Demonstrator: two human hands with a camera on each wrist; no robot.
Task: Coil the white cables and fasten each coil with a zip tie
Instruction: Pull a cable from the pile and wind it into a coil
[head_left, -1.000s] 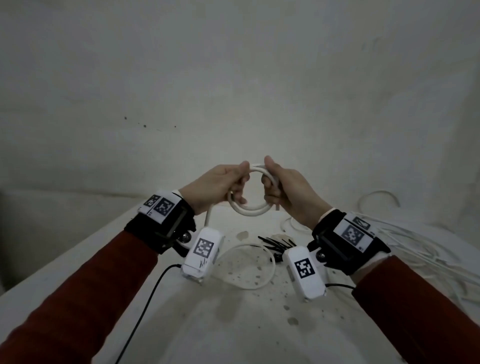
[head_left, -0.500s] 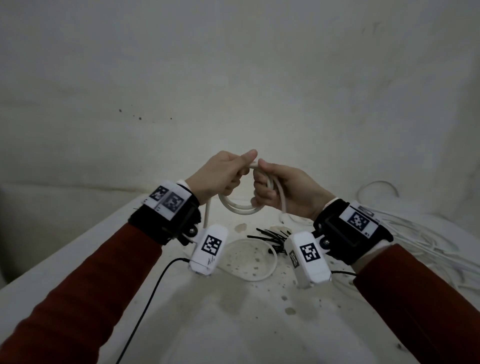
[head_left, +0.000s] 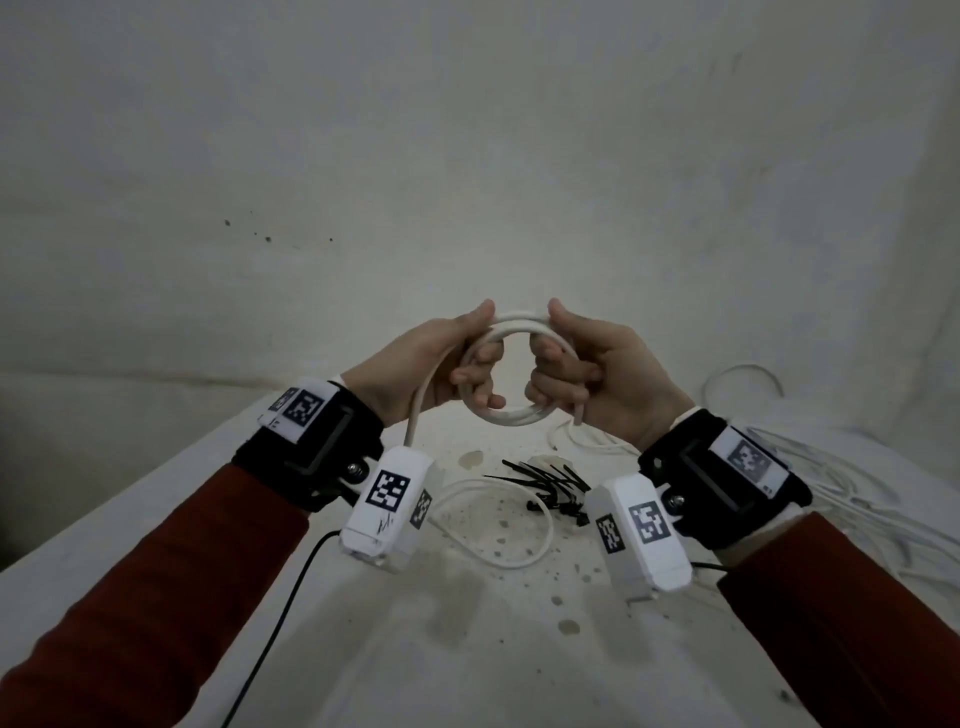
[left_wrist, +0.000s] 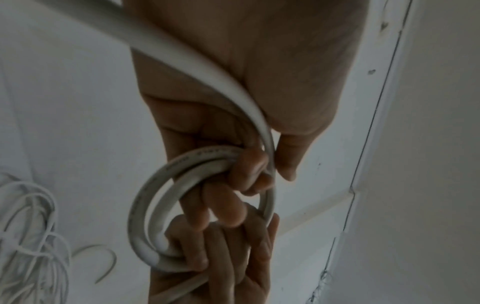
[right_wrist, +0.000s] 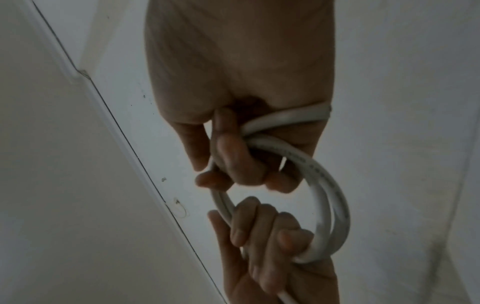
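A white cable coil (head_left: 511, 418) of a few small turns hangs in the air above the table, held upright between both hands. My left hand (head_left: 457, 358) grips its left side, fingers curled through the ring, thumb on top. My right hand (head_left: 563, 364) grips the right side the same way. The coil (left_wrist: 145, 205) shows two stacked turns in the left wrist view, and the coil (right_wrist: 327, 197) runs between both fists in the right wrist view. A loose tail (head_left: 415, 415) drops from the left hand to a loop on the table. Black zip ties (head_left: 545, 486) lie below.
A tangle of more white cables (head_left: 831, 478) lies on the table at the right. The white table (head_left: 467, 649) is spotted with stains. A black wire (head_left: 280, 623) runs from the left wrist camera toward me. A plain wall stands close behind.
Both hands have shifted round the coil and risen slightly. The thumbs, touching half a second ago, now sit apart on top, and the ring is opened wider and rounder.
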